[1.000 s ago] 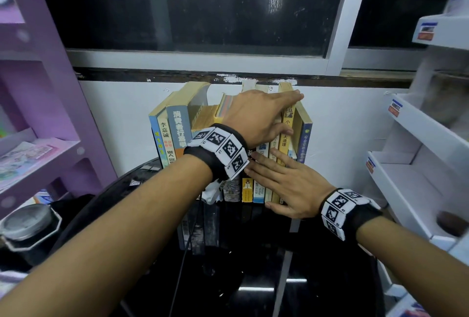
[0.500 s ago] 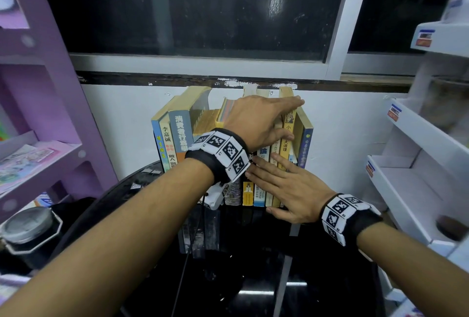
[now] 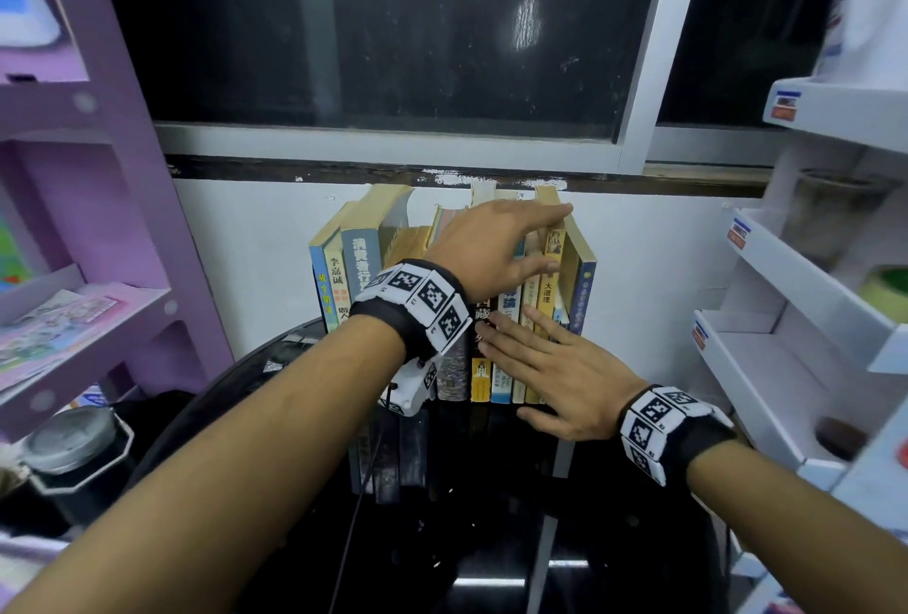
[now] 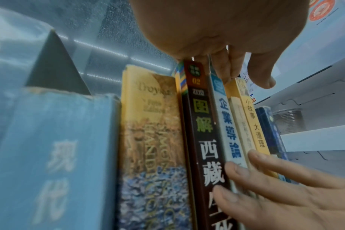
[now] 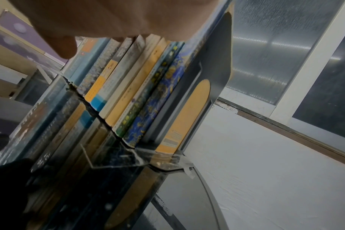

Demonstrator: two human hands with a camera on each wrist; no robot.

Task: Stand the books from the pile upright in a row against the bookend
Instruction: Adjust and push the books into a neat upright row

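A row of books (image 3: 544, 294) stands upright on the black glossy table (image 3: 491, 544), against the white wall. My left hand (image 3: 491, 245) lies across the tops of the right-hand books, fingers stretched out and thumb against a spine. My right hand (image 3: 555, 367) presses flat, with straight fingers, on the lower spines of the yellow and white books (image 4: 232, 140). A dark blue patterned book (image 5: 158, 96) ends the row on the right, leaning on the dark metal bookend (image 5: 215, 62). In the head view the bookend is hidden behind the blue book (image 3: 584, 289).
A purple shelf unit (image 3: 98, 230) stands at the left with leaflets on it. White shelves (image 3: 810, 333) stand close on the right. A jar with a grey lid (image 3: 64, 436) sits at the lower left. A dark window is above the books.
Both hands stay on the books in nearly the same places. The left fingers reach slightly further right along the tops. No book has visibly moved.
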